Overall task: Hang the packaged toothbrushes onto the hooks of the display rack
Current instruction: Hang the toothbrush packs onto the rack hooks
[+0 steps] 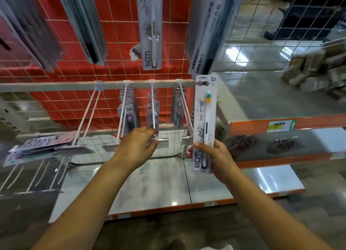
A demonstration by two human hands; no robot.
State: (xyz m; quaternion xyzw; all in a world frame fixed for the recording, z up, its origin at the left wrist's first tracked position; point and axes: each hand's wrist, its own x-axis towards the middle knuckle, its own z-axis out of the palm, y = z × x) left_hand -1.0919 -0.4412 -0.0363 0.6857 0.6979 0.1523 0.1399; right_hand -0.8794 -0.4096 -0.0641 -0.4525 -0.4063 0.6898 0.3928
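Observation:
My right hand (215,156) grips the lower end of a packaged toothbrush (205,118), a white card with a yellow-and-green brush head, held upright to the right of the hooks. My left hand (138,146) reaches to the front tip of the third hook (153,107) on the grey rail (56,86), fingers curled at its price tag holder. Several packaged toothbrushes hang far back on that hook and on the two hooks (123,107) (184,107) beside it. The leftmost double hook (89,111) carries nothing.
Above, more toothbrush packs (151,28) hang from upper hooks against a red wire grid (116,43). A pile of packs (41,145) lies on lower hooks at left. An orange-edged shelf (280,122) stands at right, a white shelf board (159,184) below.

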